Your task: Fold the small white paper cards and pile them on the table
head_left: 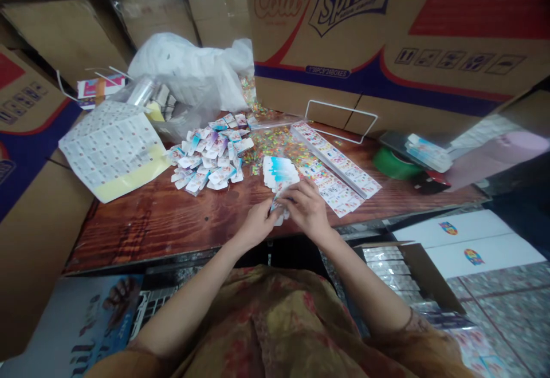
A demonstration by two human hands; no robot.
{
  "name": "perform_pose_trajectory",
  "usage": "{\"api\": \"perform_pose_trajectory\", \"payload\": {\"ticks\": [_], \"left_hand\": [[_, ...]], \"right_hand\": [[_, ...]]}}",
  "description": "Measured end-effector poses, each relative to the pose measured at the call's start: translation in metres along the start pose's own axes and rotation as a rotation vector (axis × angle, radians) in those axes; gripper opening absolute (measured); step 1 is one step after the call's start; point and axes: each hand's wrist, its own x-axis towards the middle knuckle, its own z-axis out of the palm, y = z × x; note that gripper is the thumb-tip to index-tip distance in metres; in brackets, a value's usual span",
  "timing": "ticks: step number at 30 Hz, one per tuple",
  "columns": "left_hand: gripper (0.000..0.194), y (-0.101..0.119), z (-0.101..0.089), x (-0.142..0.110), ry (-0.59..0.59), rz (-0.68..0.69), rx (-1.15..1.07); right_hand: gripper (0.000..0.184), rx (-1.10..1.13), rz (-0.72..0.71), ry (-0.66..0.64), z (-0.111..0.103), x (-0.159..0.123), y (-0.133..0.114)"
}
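My left hand (259, 222) and my right hand (308, 205) meet near the table's front edge. Their fingers are closed on a small white-and-blue paper carton (275, 200), mostly hidden by the fingers. Just beyond lies a fanned stack of flat white-and-blue cartons (280, 169), close to my fingertips. To the left of it is a heap of small folded cartons (212, 157), several showing printed pictures. Behind and right of the stack, tiny yellow, green and orange pieces (277, 140) spread under or inside clear plastic.
Printed sheet strips (339, 166) lie right of my hands, a white wire frame (365, 132) behind them. A green tape roll (393, 162) sits at the right. Printed sticker sheets (116, 149) lie left. Large cardboard boxes (309, 91) wall the back; an open box (433, 275) stands lower right.
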Motion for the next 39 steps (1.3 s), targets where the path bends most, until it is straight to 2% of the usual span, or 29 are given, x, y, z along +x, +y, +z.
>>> {"api": "perform_pose_trajectory", "payload": {"ticks": [2, 4, 6, 7, 10, 12, 14, 16, 20, 21, 23, 26, 28, 30, 34, 37, 39], "left_hand": [[0.019, 0.001, 0.000, 0.001, -0.016, 0.014, -0.147], [0.015, 0.002, 0.001, 0.001, -0.140, -0.046, -0.271], [0.010, 0.001, 0.002, 0.000, -0.264, -0.149, -0.292], [0.011, 0.000, 0.003, -0.001, -0.276, -0.177, -0.265], [0.018, -0.002, 0.006, -0.004, -0.155, -0.166, -0.161], [0.023, 0.001, 0.005, -0.005, -0.094, -0.144, -0.191], [0.029, 0.007, 0.002, -0.006, -0.085, -0.141, -0.283], [0.035, 0.014, -0.002, -0.008, -0.129, -0.135, -0.349], [0.037, 0.019, -0.005, -0.009, -0.226, -0.128, -0.334], [0.037, 0.018, -0.004, -0.009, -0.205, -0.124, -0.319], [0.041, 0.014, 0.001, -0.010, -0.082, -0.102, -0.290], [0.046, 0.010, 0.007, -0.012, 0.129, -0.036, -0.319], [0.032, 0.009, 0.007, -0.014, 0.193, 0.006, -0.348], [0.023, 0.010, 0.005, -0.016, 0.245, 0.051, -0.298], [0.023, 0.012, 0.001, -0.018, 0.275, 0.120, -0.072], [0.021, 0.012, 0.002, -0.020, 0.307, 0.094, 0.033], [0.019, 0.012, 0.005, -0.022, 0.341, 0.066, 0.063]], "right_hand": [[0.013, 0.059, -0.036, -0.031, -0.003, -0.002, -0.005], [0.015, 0.102, -0.048, -0.085, -0.006, -0.004, -0.012], [0.014, 0.134, -0.017, -0.147, -0.009, -0.007, -0.018], [0.013, 0.146, 0.009, -0.183, -0.011, -0.007, -0.021], [0.012, 0.201, 0.076, -0.267, -0.016, -0.009, -0.025], [0.010, 0.291, 0.147, -0.213, -0.020, -0.009, -0.026], [0.005, 0.439, 0.293, -0.069, -0.023, -0.009, -0.026], [0.017, 0.654, 0.493, -0.003, -0.024, -0.007, -0.025], [0.030, 1.090, 0.867, -0.261, -0.019, -0.003, -0.019], [0.031, 1.140, 0.933, -0.285, -0.016, -0.002, -0.017], [0.033, 1.175, 1.010, -0.229, -0.011, -0.003, -0.014], [0.031, 1.134, 0.991, -0.093, -0.004, -0.005, -0.012], [0.028, 1.073, 0.930, -0.017, -0.001, -0.007, -0.013], [0.025, 0.995, 0.854, 0.017, -0.001, -0.009, -0.016], [0.013, 0.727, 0.615, 0.020, -0.008, -0.013, -0.025], [0.014, 0.617, 0.435, -0.003, -0.013, -0.015, -0.031], [0.015, 0.613, 0.415, -0.008, -0.014, -0.015, -0.033]]}}
